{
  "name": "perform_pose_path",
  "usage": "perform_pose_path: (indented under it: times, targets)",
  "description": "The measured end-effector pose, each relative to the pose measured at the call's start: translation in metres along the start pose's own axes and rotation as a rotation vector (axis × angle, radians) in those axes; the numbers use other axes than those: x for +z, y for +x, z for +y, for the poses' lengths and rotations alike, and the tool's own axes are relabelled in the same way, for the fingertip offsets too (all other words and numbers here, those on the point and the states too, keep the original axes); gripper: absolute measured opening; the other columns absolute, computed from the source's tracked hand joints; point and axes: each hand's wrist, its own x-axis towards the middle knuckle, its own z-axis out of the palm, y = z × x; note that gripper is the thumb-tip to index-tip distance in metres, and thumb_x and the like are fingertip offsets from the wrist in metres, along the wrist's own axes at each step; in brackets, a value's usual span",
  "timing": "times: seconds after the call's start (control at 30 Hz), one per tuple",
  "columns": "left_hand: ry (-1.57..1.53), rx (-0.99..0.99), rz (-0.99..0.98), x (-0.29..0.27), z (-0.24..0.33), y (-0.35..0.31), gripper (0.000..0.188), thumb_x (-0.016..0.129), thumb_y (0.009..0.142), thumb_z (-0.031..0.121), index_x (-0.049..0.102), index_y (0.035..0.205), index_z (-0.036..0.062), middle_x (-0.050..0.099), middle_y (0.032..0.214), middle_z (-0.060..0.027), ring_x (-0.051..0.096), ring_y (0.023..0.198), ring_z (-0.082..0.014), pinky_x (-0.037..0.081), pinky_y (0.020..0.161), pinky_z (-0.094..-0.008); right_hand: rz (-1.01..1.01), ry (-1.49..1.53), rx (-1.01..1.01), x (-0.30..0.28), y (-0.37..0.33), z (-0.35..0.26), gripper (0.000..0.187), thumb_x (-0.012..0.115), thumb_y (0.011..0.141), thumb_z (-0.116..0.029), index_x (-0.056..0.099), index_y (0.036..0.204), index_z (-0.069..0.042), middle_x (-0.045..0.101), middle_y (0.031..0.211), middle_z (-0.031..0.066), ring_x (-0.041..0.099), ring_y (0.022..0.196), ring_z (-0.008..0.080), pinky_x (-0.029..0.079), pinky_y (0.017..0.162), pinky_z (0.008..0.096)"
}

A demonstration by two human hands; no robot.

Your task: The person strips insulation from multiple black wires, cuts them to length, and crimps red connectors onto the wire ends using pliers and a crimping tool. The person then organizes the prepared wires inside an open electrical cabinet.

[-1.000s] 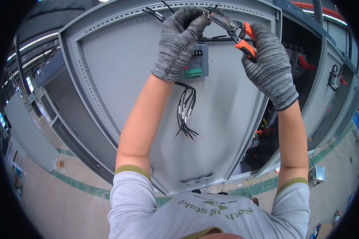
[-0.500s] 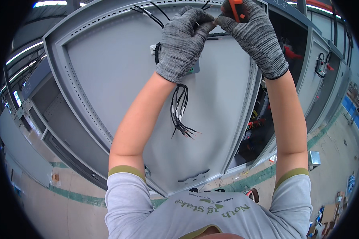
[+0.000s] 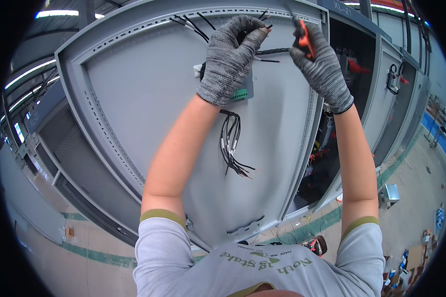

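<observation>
Landmark is the green terminal block at the lower edge of a grey module on the cabinet panel. Left hand, in a grey knit glove, is above and a bit left of the block, covering part of the module; thumb and index are pinched on a short dark wire end, tip poking out well above the block (rest of that wire is hidden, can't trace it). Right hand, same glove type, is up and right of the block, fingers wrapped round orange-and-black pliers, clear of the wire end. Plier head is blurred, can't tell how its jaws stand. Black wires fan out up-left of the block, beside the slotted rail. Sleeved harness runs above and right of it, one loose black wire just under that. Tied wire bundle hangs below the block, white markers on it, several bare copper ends at the bottom.
</observation>
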Motion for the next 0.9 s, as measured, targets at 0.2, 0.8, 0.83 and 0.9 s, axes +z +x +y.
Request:
perform_pose_path:
  times: [0.2, 0.8, 0.83, 0.9]
  targets:
    - [0.027, -0.061, 0.025, -0.006, 0.002, 0.000, 0.015, 0.066, 0.090, 0.015, 0.066, 0.100, 0.0034, 0.065, 0.088, -0.0018, 0.058, 0.084, -0.0087, 0.047, 0.076, -0.0240, -0.094, -0.223, -0.076, -0.011, -0.004, -0.025, 0.052, 0.070, 0.071, -0.008, 0.052, 0.119, 0.000, 0.060, 0.096, 0.0186, 0.060, 0.093, 0.0330, 0.049, 0.091, 0.0416]
    - [0.018, -0.043, 0.053, -0.006, 0.005, -0.003, 0.013, 0.064, 0.091, 0.010, 0.066, 0.103, 0.0058, 0.064, 0.088, 0.0024, 0.054, 0.077, -0.0042, 0.045, 0.069, -0.0203, -0.180, -0.278, -0.019, -0.019, 0.002, -0.042, 0.057, 0.068, 0.072, -0.009, 0.049, 0.124, 0.002, 0.060, 0.102, 0.0219, 0.060, 0.098, 0.0367, 0.049, 0.092, 0.0415]
    - [0.039, -0.048, 0.047, -0.006, 0.006, -0.002, 0.013, 0.064, 0.091, 0.010, 0.066, 0.103, 0.0058, 0.065, 0.089, 0.0021, 0.055, 0.078, -0.0044, 0.045, 0.070, -0.0204, -0.177, -0.250, -0.027, -0.019, 0.001, -0.041, 0.059, 0.068, 0.072, -0.009, 0.047, 0.127, 0.003, 0.059, 0.103, 0.0233, 0.059, 0.099, 0.0386, 0.049, 0.092, 0.0418]
    - [0.016, -0.051, 0.056, -0.004, 0.005, -0.002, 0.013, 0.064, 0.091, 0.009, 0.066, 0.103, 0.0054, 0.066, 0.090, 0.0015, 0.056, 0.079, -0.0049, 0.045, 0.070, -0.0205, -0.226, -0.256, -0.001, -0.022, 0.003, -0.040, 0.059, 0.067, 0.075, -0.010, 0.046, 0.129, 0.003, 0.059, 0.107, 0.0244, 0.059, 0.103, 0.0390, 0.048, 0.094, 0.0422]
